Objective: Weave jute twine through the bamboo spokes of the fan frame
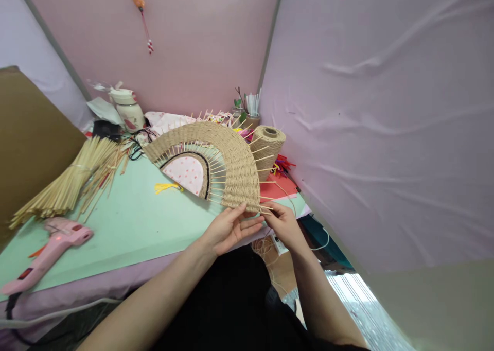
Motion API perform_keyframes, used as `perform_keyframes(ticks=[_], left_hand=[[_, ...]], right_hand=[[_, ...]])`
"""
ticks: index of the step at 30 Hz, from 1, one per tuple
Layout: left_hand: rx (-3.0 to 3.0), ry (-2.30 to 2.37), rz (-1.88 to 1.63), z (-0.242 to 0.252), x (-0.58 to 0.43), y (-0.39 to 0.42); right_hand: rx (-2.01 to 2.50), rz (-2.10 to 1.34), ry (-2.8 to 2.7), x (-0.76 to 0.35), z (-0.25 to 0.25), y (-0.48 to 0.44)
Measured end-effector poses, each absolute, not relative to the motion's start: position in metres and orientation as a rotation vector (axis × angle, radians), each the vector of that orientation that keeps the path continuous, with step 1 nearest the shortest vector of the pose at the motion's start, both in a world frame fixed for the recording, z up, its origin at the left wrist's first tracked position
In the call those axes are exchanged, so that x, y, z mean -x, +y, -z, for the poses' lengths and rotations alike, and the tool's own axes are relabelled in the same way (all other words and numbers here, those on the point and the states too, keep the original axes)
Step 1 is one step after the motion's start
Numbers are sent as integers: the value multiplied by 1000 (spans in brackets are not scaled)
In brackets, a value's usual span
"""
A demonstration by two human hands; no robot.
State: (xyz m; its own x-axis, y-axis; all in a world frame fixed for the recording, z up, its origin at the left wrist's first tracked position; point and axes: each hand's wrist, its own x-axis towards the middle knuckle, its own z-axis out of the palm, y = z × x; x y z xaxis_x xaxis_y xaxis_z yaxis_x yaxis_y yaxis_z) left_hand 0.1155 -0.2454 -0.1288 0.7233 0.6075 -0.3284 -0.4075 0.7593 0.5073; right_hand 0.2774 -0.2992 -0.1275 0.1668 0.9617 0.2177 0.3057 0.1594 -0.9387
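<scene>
A half-round fan (216,158) woven of tan twine over thin wooden sticks lies on the mint green table top (127,222), with a pink dotted cloth half-circle at its middle. My left hand (227,230) grips the fan's near end from below, fingers pressed against the weave. My right hand (283,222) pinches at the stick tips and a strand of twine at that same end. A spool of tan twine (269,142) stands just behind the fan.
A bundle of thin wooden sticks (69,178) lies at the left. A pink glue gun (48,248) rests near the front left edge. A jar (129,109), a cup of sticks (252,111) and craft scraps crowd the back. Cloth walls enclose the table.
</scene>
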Motion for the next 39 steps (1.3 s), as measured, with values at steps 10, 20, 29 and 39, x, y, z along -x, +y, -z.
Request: perform_keyframes(ticks=[10,20,29,39], left_hand=[[-367,522,-609,130,-116,-246],[-395,571,-569,129,-112,-246],[-394,566,-409,123,-107,-246],[-339,524,-437,126,-110,-246]], right_hand=[[1383,-780,-1310,-277,125,-302],[1395,-687,-1170,-270,136,-300],[1396,-771,-1153,-265,137,-299],[1423,-796,-1147,-266,134,-302]])
